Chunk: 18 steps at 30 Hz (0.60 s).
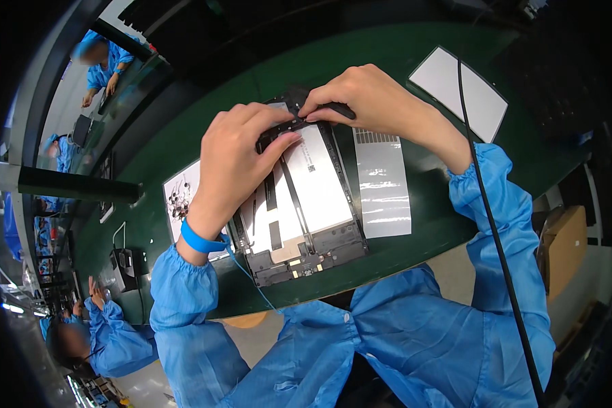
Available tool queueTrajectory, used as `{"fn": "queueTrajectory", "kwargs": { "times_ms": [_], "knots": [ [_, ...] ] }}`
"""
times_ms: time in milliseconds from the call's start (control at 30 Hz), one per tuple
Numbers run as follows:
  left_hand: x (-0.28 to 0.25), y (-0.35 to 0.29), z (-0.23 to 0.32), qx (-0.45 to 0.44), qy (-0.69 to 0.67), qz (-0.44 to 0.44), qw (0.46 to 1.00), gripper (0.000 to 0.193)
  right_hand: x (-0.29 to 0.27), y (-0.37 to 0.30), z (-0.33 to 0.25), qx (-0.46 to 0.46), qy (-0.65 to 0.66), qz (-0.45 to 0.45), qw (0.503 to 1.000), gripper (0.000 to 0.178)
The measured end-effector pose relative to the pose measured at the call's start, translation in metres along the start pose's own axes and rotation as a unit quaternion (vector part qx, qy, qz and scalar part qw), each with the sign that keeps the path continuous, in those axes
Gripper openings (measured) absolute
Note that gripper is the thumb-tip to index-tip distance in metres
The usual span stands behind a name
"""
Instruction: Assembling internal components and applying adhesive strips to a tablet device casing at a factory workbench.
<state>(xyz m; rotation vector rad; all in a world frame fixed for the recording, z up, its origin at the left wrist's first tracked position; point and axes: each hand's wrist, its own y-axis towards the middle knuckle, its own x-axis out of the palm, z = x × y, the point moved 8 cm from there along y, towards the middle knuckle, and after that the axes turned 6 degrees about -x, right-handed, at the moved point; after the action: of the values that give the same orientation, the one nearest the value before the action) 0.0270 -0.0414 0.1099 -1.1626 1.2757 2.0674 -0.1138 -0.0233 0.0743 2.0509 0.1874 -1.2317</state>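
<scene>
An opened tablet-like device [321,179] lies on the green bench in front of me, with a white inner panel, a black frame and dark strips. My left hand [234,153] curls over its far left part, with thumb and fingertips close together at the far edge; what lies between them is hidden. My right hand [362,99] pinches at the far edge beside it. A slim black tool [341,109] shows under its fingers, its kind unclear. A blue wristband [202,236] with a thin cord circles my left wrist.
A clear sheet with small labels [383,183] lies right of the device. A white sheet [459,92] lies far right. Small dark parts [178,199] rest on a white sheet at left. A black cable [491,217] hangs across the right side. Co-workers sit at left.
</scene>
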Motion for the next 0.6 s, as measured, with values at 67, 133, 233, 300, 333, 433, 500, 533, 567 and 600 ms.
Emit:
{"fn": "queueTrajectory", "kwargs": {
  "times_ms": [67,133,233,300,333,433,500,533,567,600],
  "knots": [
    [0.012,-0.001,-0.003,-0.003,0.011,-0.03,0.999,0.016,0.001,0.001,0.002,0.017,0.007,-0.005,1.0,0.014],
    [0.011,0.0,-0.001,-0.007,0.019,-0.031,0.999,0.014,0.003,0.002,0.006,0.066,0.046,-0.016,0.997,0.016],
    [0.01,-0.001,0.001,-0.012,0.016,-0.028,0.999,0.012,0.01,-0.001,0.019,0.07,0.185,0.008,0.98,0.019],
    [0.01,0.0,0.001,-0.013,0.008,-0.025,1.0,0.011,0.01,-0.005,0.028,0.109,0.229,0.023,0.967,0.023],
    [0.01,0.0,0.0,-0.019,0.003,-0.029,0.999,0.011,0.012,-0.007,0.035,0.147,0.274,0.036,0.95,0.028],
    [0.011,0.0,-0.004,-0.022,0.0,-0.031,0.999,0.012,0.03,-0.009,0.046,0.191,0.36,0.054,0.912,0.04],
    [0.012,0.0,-0.005,-0.017,0.0,-0.031,0.999,0.012,0.036,-0.009,0.046,0.207,0.359,0.05,0.909,0.043],
    [0.012,0.0,-0.004,-0.017,-0.004,-0.031,0.999,0.012,0.039,-0.01,0.048,0.222,0.357,0.045,0.906,0.047],
    [0.012,0.0,-0.003,-0.017,-0.008,-0.031,0.999,0.011,0.04,-0.011,0.049,0.223,0.357,0.047,0.906,0.047],
    [0.013,0.001,-0.004,-0.015,-0.009,-0.033,0.999,0.011,0.042,-0.011,0.05,0.223,0.368,0.048,0.901,0.049]
  ]
}}
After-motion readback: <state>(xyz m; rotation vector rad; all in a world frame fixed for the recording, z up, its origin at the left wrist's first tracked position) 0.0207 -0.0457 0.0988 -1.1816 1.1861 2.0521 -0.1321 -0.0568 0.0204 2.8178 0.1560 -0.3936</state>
